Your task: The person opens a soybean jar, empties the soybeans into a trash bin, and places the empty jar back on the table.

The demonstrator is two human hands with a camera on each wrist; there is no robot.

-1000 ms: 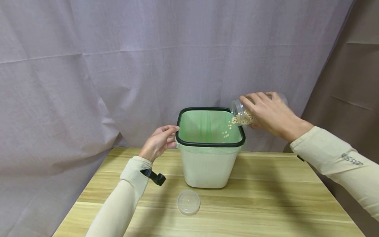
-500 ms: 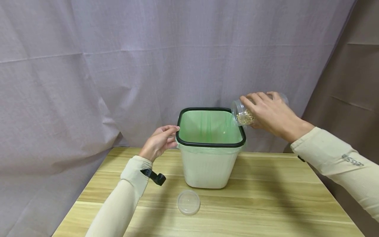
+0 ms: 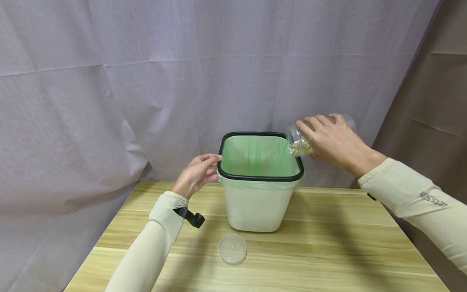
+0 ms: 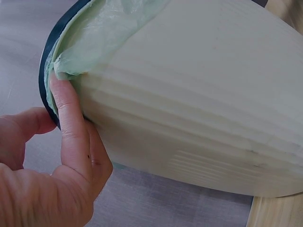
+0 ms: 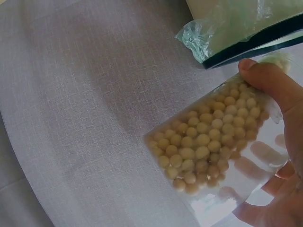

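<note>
While a grey curtain [image 3: 153, 81] hangs wide behind everything, the wooden table [image 3: 328, 251] carries a pale bin [image 3: 257, 202] near its back edge, upright, ribbed on its sides, topped by a black rim [image 3: 255, 177] with a green liner [image 3: 255, 156] folded over it. At the bin's left edge the left hand [image 3: 195, 175] rests against the wall; the left wrist view shows its fingers [image 4: 71, 127] lying straight up the side, one tip at the bunched liner under the rim, the thumb apart and curled back, gripping nothing. Over the bin's right back corner the right hand [image 3: 333, 142] grips a clear jar [image 3: 303, 140], fingers wrapped over the top and the thumb pressed on the near side. It lies tilted, its open mouth pointing down-left just above the rim, close to it, though whether it touches I cannot tell. Round cream beans [image 5: 208, 142] crowd the lower part of the jar toward the mouth. On the table in front of the bin, apart from it, lies a clear round lid [image 3: 232, 249], flat.
</note>
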